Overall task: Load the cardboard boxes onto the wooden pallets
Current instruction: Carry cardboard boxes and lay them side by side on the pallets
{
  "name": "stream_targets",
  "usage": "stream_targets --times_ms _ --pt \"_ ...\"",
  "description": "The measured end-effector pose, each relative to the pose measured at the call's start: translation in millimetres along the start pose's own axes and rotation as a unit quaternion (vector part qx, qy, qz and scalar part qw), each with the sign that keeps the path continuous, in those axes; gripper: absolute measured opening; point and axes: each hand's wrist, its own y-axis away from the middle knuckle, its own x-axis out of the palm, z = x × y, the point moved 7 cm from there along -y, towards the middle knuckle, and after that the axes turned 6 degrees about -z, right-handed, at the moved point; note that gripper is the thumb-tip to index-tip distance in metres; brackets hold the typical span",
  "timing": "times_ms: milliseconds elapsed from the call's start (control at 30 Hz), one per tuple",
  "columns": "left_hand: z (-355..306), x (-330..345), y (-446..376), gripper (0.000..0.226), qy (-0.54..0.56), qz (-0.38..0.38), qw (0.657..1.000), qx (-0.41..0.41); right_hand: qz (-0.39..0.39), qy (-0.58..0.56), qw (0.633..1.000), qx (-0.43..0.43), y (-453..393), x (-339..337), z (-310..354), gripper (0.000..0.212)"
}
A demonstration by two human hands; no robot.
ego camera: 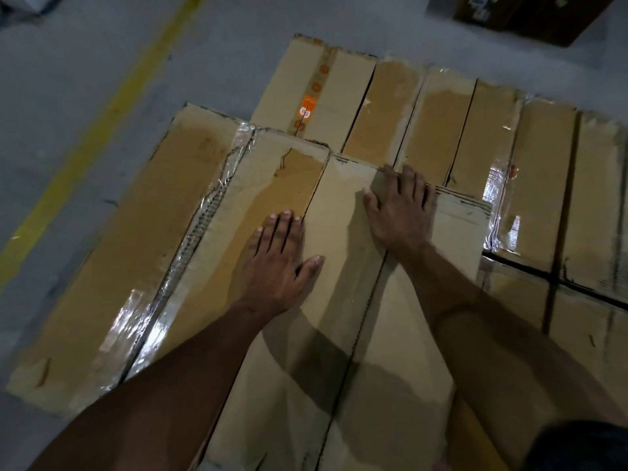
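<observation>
Both hands lie flat with fingers spread, left hand (277, 263) and right hand (401, 212) pressing the top cardboard box (343, 300) on the stacked layer, and an uneven shove could skew it across its neighbours' seams.

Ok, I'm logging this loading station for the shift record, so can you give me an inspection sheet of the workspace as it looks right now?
Surface: grey concrete floor with a yellow painted line; no wooden pallet visible.
Job's things: long cardboard boxes laid side by side in a flat layer; one at the far left carries orange printed tape; clear tape glints on several seams.
Clutter: nothing seen.
Hands: left hand and right hand both flat, fingers straight, on the nearest box.
Cables: nothing seen.
Surroundings: dark box on the floor at top right; dim lighting.
</observation>
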Motion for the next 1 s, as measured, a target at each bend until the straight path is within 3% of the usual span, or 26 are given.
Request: stream_targets --times_ms 200,367,600,867,1000 --pt "-5.0 -9.4 -2.0 0.089 0.008 0.025 1.0 -0.008 0.034 -0.018 0.999 0.034 133.5 5.7 -17.9 0.07" --pt "-7.2 -14.7 11.9 0.078 0.01 0.077 0.997 0.005 0.091 -0.016 0.994 0.057 248.7 19.2 -22.0 0.072" --pt "25.8 -7.4 137.1 0.076 -0.013 0.107 0.992 0.059 0.129 -0.044 0.987 0.083 384.6 23.4 -13.1 0.072" --pt "66.7 -3.9 260.8 0.095 -0.065 0.132 0.982 0.119 0.174 -0.008 0.981 0.085 438.7 21.1 -6.2 0.104" --pt "73.2 -5.1 271.0 0.098 -0.092 0.141 0.973 0.158 0.17 -0.021 0.983 0.072 438.6 15.5 -3.8 0.096"
